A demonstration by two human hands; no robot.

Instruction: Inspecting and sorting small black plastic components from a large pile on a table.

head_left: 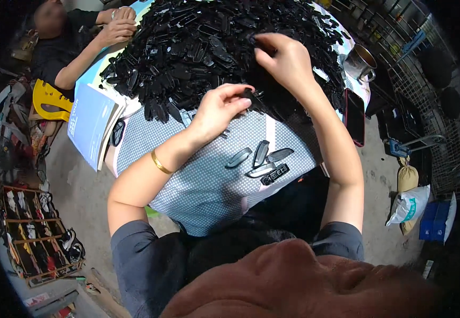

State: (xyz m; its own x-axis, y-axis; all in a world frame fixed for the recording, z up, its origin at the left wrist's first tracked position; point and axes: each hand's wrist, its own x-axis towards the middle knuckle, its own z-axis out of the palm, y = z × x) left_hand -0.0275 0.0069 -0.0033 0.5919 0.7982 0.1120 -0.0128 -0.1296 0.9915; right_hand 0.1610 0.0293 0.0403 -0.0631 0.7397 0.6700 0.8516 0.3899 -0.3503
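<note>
A large heap of black plastic pieces (187, 58), which look like car key fob shells, covers the far part of the table. My left hand (217, 112), with a gold bangle on its wrist, is at the heap's near edge. Its thumb and forefinger are closed on a small black piece (249, 95). My right hand (285, 59) reaches over the heap with bent fingers; its fingertips are against dark pieces, and what they grip cannot be made out. Nearer me on the patterned cloth (198, 185) lie several separate shells (261, 153) and a black button pad (275, 174).
A blue-covered book (89, 124) and yellow plastic object (49, 100) are at the left. Another person's hands (118, 29) rest by the heap at far left. A metal mug (359, 62) and phone (353, 116) lie right. Sacks (409, 205) stand on the floor.
</note>
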